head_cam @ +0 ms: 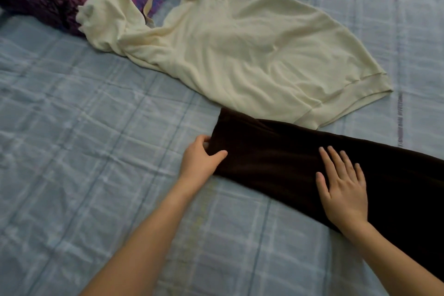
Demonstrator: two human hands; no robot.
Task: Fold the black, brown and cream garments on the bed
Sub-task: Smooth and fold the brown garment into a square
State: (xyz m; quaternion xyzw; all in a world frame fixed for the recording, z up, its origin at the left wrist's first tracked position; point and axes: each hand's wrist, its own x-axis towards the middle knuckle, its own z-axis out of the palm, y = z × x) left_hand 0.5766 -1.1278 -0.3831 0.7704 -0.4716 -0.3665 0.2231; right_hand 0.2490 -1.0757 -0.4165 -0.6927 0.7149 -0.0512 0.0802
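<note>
Your left hand [200, 158] pinches the end of the brown garment [288, 158], ready to fold it over. Your right hand [341, 185] lies flat, fingers spread, anchoring it on the bed [84, 127] just below the cream hoodie [240, 43].

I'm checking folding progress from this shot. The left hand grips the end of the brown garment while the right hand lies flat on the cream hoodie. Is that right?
Not quite. In the head view the right hand lies flat on the brown garment, not on the cream hoodie, which lies untouched farther up the bed. The left hand does grip the brown garment's end.
</note>
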